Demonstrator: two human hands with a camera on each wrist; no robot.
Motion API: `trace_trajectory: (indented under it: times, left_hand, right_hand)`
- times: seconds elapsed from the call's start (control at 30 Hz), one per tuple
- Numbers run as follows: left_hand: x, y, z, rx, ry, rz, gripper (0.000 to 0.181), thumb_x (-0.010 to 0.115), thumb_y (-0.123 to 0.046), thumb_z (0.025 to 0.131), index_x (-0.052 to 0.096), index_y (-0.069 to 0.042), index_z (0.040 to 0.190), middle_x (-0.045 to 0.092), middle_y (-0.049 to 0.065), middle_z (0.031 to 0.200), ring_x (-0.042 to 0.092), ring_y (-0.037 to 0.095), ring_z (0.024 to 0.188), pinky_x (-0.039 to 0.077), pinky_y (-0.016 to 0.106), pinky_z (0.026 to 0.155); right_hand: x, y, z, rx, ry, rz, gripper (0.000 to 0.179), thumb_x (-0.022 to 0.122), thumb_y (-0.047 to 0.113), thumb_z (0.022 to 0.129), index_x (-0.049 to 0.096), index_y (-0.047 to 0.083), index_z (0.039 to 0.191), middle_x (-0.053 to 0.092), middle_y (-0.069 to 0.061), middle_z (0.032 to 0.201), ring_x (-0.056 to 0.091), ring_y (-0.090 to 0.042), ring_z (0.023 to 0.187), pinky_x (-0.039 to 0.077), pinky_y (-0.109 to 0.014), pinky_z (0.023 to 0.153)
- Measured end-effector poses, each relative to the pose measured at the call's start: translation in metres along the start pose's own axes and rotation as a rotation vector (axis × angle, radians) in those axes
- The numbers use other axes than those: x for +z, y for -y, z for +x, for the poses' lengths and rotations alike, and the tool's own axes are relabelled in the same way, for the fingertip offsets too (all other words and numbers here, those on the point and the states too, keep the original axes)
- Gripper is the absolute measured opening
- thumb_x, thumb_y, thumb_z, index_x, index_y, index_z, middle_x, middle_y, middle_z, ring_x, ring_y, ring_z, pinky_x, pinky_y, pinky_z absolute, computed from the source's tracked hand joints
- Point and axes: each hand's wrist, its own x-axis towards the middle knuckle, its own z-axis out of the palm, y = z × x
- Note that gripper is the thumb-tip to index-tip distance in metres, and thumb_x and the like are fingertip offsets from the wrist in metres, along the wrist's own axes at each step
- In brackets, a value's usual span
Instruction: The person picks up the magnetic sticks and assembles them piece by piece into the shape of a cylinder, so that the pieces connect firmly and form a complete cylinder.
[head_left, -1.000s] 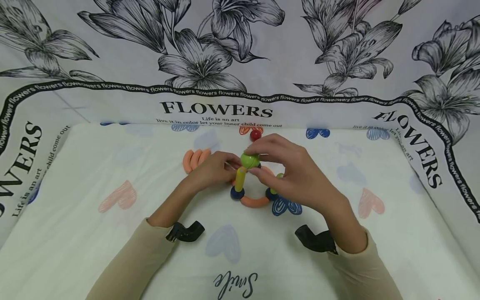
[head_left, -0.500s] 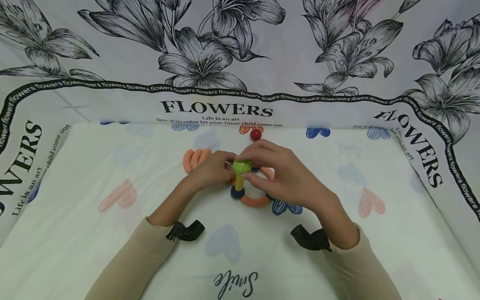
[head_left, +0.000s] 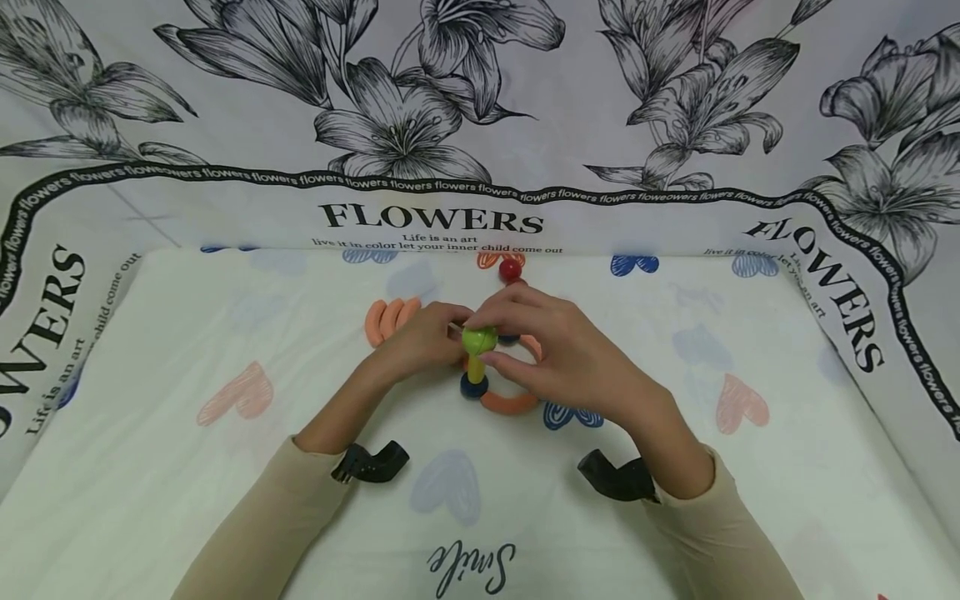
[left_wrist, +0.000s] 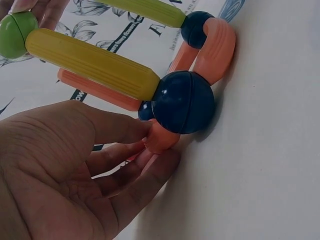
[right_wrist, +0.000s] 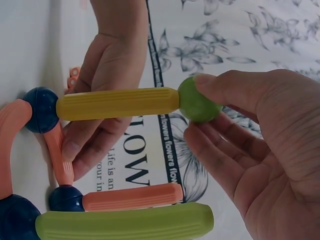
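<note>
My right hand [head_left: 566, 354] pinches a green ball [right_wrist: 197, 102] between thumb and fingers. The ball touches the upper end of an upright yellow stick [right_wrist: 117, 104], whose lower end meets a dark blue ball [left_wrist: 184, 102]. At the base, my left hand [head_left: 420, 343] holds a curved orange stick [left_wrist: 162, 141] between thumb and fingers. Dark blue balls and curved orange sticks form a ring on the cloth. A light green stick [right_wrist: 125, 223] and a straight orange stick [right_wrist: 132, 197] also rise from blue balls. In the head view, my right hand hides part of the ring.
Several curved orange sticks [head_left: 392, 319] lie side by side beyond my left hand. A red ball [head_left: 510, 269] sits behind the ring, near the far edge of the heart-print cloth [head_left: 300, 292]. Black wrist mounts [head_left: 618, 477] stick out from the sleeves.
My right hand has moved left and slightly down, bringing the green ball from above and beside the yellow stick onto its top. My left hand has stayed at the base.
</note>
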Motion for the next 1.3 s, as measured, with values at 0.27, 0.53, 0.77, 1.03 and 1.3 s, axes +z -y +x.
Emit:
trace_trajectory:
  times: [0.27,0.53,0.77,1.03,1.3]
  left_hand:
    - [0.000,0.002,0.002,0.001,-0.014,0.024,0.021,0.066,-0.003,0.081,0.073,-0.010,0.100,0.060,0.000,0.079,0.053,0.016,0.074,0.043,0.029,0.070]
    - [-0.001,-0.001,-0.004,-0.022,-0.046,0.052,0.036,0.063,-0.007,0.091,0.075,-0.012,0.124,0.076,0.004,0.107,0.067,0.018,0.095,0.052,0.030,0.084]
    - [-0.004,-0.004,-0.031,0.054,-0.087,0.197,0.025,0.059,-0.008,0.103,0.070,-0.008,0.125,0.074,0.009,0.118,0.071,0.025,0.110,0.058,0.044,0.098]
    - [0.004,0.009,-0.061,0.120,-0.121,0.093,0.035,0.071,-0.007,0.098,0.066,-0.011,0.133,0.070,0.008,0.128,0.072,0.020,0.111,0.062,0.035,0.091]
    - [0.019,0.011,-0.058,0.148,-0.165,0.095,0.037,0.090,-0.030,0.086,0.074,-0.022,0.118,0.069,-0.003,0.111,0.069,0.013,0.101,0.062,0.031,0.087]
  right_hand:
    - [0.002,0.002,0.001,0.003,-0.001,-0.015,0.032,0.082,0.008,0.092,0.075,0.013,0.123,0.070,0.001,0.122,0.066,-0.011,0.116,0.057,-0.032,0.099]
    - [0.003,-0.002,-0.002,-0.003,-0.005,-0.008,0.033,0.082,0.008,0.092,0.075,0.011,0.124,0.071,0.000,0.120,0.066,-0.011,0.111,0.057,-0.031,0.096]
    - [0.002,-0.002,0.000,-0.010,-0.006,-0.005,0.032,0.082,0.008,0.091,0.074,0.011,0.122,0.071,0.001,0.121,0.065,-0.009,0.106,0.057,-0.028,0.092]
    - [0.002,0.000,0.000,-0.015,-0.011,0.014,0.030,0.081,0.010,0.093,0.073,0.010,0.122,0.070,-0.001,0.120,0.067,-0.010,0.108,0.058,-0.028,0.093]
    - [-0.015,-0.003,-0.003,0.028,-0.086,0.025,0.040,0.076,0.009,0.097,0.065,0.006,0.135,0.068,-0.006,0.123,0.070,-0.017,0.113,0.060,-0.030,0.100]
